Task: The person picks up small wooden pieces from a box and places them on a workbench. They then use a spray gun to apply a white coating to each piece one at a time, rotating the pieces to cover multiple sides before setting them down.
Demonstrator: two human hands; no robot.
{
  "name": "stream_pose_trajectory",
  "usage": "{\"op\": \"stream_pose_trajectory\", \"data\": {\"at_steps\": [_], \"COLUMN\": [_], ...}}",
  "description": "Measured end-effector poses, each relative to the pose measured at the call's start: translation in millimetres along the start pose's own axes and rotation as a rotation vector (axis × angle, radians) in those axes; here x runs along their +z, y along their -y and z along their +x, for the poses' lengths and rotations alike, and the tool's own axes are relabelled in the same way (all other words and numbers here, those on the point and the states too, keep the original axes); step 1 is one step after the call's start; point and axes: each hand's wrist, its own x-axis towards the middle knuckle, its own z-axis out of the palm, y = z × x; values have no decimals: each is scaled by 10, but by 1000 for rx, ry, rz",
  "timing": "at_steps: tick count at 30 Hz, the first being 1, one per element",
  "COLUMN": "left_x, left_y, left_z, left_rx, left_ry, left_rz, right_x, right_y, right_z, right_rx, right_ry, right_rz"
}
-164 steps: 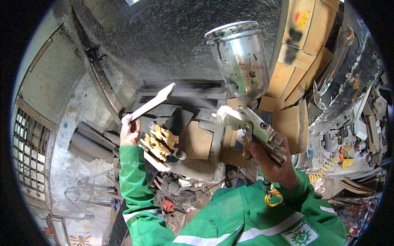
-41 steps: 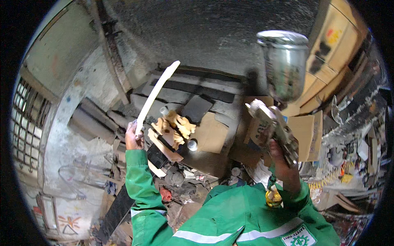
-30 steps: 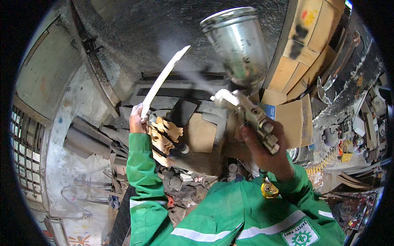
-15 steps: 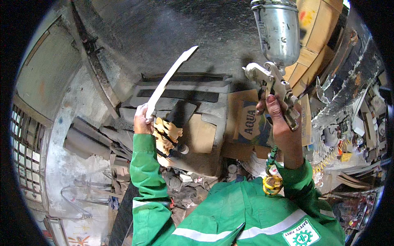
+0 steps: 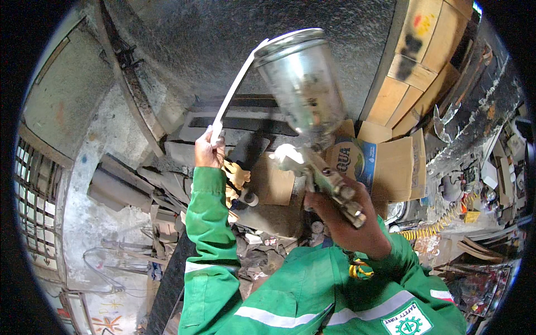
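Observation:
My left hand (image 5: 209, 149) grips the lower end of a long, thin, curved white strip (image 5: 231, 95), which points up and away. In my right hand (image 5: 346, 215) is a spray gun (image 5: 304, 164) with a metal cup (image 5: 304, 84) on top. The fingers are wrapped round its handle, partly hidden behind the gun. The gun's nozzle side faces left, toward the strip, and the cup's rim overlaps the strip's upper end in view; whether they touch I cannot tell. Cream-coloured carved-looking pieces (image 5: 237, 176) lie just beyond my left wrist.
A grey, paint-dusted panel (image 5: 184, 125) lies ahead, with an open cardboard box (image 5: 396, 173) to its right. A coiled yellow hose (image 5: 435, 223) runs at the right. Scraps and rags (image 5: 268, 259) litter the floor near me; a barred window (image 5: 39, 206) is at far left.
My right hand has swung the spray gun leftward and nearer to the strip, tilting its cup left. My left hand has shifted slightly up and right with the strip.

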Motion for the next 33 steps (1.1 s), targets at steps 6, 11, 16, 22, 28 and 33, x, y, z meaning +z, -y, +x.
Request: {"op": "stream_pose_trajectory", "data": {"at_steps": [6,11,16,22,28,33], "left_x": [-62,-324,-374,-268,-233,-197], "left_y": [80,31,144,225,239,236], "left_z": [-193,-283,-221,-118,-160,-324], "left_rx": [501,957,1057,1079,1053,1065], "left_ry": [-253,-396,-343,-311,-323,-277], "left_rz": [1137,1511,1657,1605,1590,1531], "right_x": [-227,-345,-139,137,50,-174], "right_y": [39,-78,-146,-351,-249,32], "right_z": [-6,319,402,220,372,626], "right_rx": [-15,-141,-111,-269,-266,-162], "right_ry": [-321,-355,-320,-263,-242,-372], "right_rz": [72,-17,-102,-147,-87,-136]}}
